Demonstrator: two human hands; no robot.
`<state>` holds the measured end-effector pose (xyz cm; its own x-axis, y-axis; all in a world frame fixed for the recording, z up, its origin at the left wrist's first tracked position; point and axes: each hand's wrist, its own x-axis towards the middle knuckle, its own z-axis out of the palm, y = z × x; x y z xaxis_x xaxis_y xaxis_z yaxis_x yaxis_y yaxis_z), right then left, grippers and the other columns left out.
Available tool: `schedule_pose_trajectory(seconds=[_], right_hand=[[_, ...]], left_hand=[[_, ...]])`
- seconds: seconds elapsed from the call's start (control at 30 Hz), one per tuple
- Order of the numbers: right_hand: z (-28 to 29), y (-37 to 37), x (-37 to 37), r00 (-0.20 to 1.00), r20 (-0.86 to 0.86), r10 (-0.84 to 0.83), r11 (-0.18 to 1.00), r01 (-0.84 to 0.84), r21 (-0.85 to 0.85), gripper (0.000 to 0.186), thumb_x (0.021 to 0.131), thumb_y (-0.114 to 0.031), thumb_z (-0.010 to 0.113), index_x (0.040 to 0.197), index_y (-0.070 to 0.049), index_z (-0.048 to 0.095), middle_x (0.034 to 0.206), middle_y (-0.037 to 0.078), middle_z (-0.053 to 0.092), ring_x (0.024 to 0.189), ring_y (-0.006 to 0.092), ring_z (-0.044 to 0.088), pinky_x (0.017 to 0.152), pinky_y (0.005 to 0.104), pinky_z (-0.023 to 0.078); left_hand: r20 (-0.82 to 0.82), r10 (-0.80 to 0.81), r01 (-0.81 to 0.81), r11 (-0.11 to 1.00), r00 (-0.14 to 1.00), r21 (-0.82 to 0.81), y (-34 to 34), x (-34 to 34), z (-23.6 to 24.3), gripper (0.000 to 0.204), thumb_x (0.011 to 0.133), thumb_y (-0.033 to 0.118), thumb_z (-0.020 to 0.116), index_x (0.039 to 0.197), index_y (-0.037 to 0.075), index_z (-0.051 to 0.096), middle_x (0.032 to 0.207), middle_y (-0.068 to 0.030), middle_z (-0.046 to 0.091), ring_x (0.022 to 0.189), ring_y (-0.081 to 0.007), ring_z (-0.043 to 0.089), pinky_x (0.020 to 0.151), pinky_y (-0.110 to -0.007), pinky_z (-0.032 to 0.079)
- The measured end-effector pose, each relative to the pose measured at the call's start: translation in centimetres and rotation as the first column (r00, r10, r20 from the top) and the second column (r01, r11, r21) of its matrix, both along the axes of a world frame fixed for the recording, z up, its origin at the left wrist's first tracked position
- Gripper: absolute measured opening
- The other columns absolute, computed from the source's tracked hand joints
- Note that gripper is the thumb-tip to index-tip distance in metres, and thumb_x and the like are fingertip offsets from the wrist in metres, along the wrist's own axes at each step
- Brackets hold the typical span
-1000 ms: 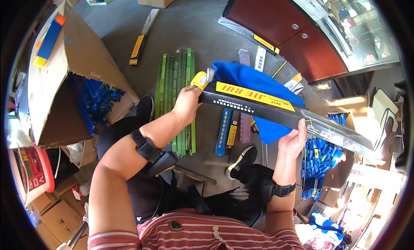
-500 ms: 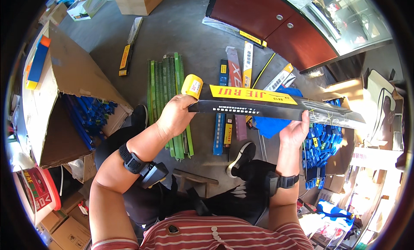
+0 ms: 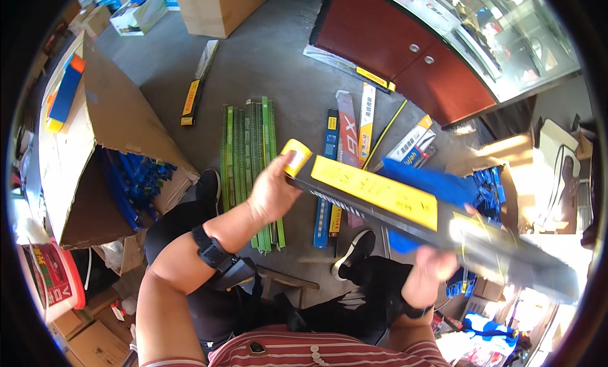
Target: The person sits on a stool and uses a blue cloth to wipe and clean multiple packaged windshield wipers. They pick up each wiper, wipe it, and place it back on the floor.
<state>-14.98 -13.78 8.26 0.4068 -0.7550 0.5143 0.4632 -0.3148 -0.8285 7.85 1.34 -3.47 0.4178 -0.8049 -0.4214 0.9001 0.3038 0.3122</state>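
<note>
My left hand [image 3: 271,193] grips the yellow-capped end of a long black package [image 3: 351,205] with a broad yellow label and a clear far section. The package slopes down to the right, that end blurred. At its lower edge my right hand [image 3: 430,272] is smeared by motion, its fingers unclear. A blue cloth [image 3: 424,180] hangs just behind the package. Beyond lie green strips [image 3: 247,151] and several long slim packages [image 3: 366,117] on the floor.
A cardboard box [image 3: 114,113] holding blue packs stands left; another box [image 3: 506,196] is right. Behind are a red cabinet [image 3: 361,31] with glass top, cartons [image 3: 215,12] and a lone package [image 3: 193,88]. My feet [image 3: 351,253] and a wooden stool [image 3: 288,278] are below.
The package has tilted, its right end dropping towards me, and my right hand has moved lower and become blurred. The background sits somewhat lower in the picture.
</note>
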Motion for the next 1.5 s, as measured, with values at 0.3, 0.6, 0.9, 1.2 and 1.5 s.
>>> schedule_pose_trajectory(seconds=[0.3, 0.6, 0.9, 1.2, 1.5], right_hand=[[-5.3, 1.4, 4.0, 0.970, -0.243, 0.012, 0.955, 0.061, 0.290, 0.053, 0.078, 0.002, 0.063, 0.127, -0.001, 0.045, 0.119, 0.010, 0.054, 0.108, 0.0202, 0.052, 0.097, 0.0340, 0.040], [-2.4, -4.9, 0.0, 0.935, -0.146, -0.322, 0.832, 0.354, 0.427, 0.050, 0.084, -0.032, 0.062, 0.122, -0.002, 0.048, 0.118, 0.011, 0.054, 0.113, 0.0205, 0.048, 0.100, 0.0354, 0.033], [-3.1, -6.7, -1.1, 0.968, -0.093, -0.233, 0.770, 0.242, 0.591, 0.054, 0.080, -0.041, 0.064, 0.118, -0.005, 0.049, 0.115, 0.010, 0.055, 0.111, 0.0222, 0.049, 0.099, 0.0373, 0.035], [-3.4, -6.6, -1.6, 0.996, 0.064, -0.062, 0.763, 0.006, 0.646, 0.057, 0.081, -0.040, 0.063, 0.124, -0.007, 0.047, 0.120, 0.008, 0.054, 0.111, 0.0234, 0.051, 0.098, 0.0406, 0.039], [-3.7, -6.5, -0.8, 0.993, 0.116, 0.001, 0.716, -0.082, 0.693, 0.055, 0.081, -0.042, 0.064, 0.121, -0.008, 0.049, 0.119, 0.009, 0.056, 0.111, 0.0247, 0.052, 0.099, 0.0420, 0.038]], left_hand=[[0.131, -0.118, 0.059, 0.920, 0.984, 0.387, -2.4, 2.7, -4.3, 0.053, 0.088, 0.053, 0.047, 0.122, 0.012, 0.051, 0.125, -0.0079, 0.049, 0.112, -0.0231, 0.046, 0.097, -0.044, 0.033], [0.499, -0.410, 0.311, 0.910, 0.763, 0.273, -1.8, 0.4, -0.2, 0.042, 0.085, 0.033, 0.060, 0.110, -0.001, 0.056, 0.106, -0.0071, 0.060, 0.101, -0.0144, 0.051, 0.085, -0.030, 0.040], [0.387, -0.418, 0.517, 0.833, 0.822, -0.197, 0.4, 1.9, 2.5, 0.038, 0.075, 0.019, 0.065, 0.107, -0.002, 0.060, 0.102, -0.0072, 0.062, 0.099, -0.0164, 0.054, 0.095, -0.031, 0.037], [0.715, -0.607, 0.514, 0.761, 0.348, 0.395, 1.1, 0.6, 5.1, 0.044, 0.075, 0.001, 0.063, 0.117, -0.003, 0.050, 0.097, -0.0079, 0.061, 0.089, -0.0135, 0.056, 0.083, -0.028, 0.045], [0.789, -0.501, 0.415, 0.841, 0.355, 0.347, 2.2, 0.9, 6.1, 0.051, 0.076, -0.002, 0.063, 0.123, -0.003, 0.044, 0.108, -0.0079, 0.058, 0.098, -0.0123, 0.054, 0.086, -0.027, 0.045]])
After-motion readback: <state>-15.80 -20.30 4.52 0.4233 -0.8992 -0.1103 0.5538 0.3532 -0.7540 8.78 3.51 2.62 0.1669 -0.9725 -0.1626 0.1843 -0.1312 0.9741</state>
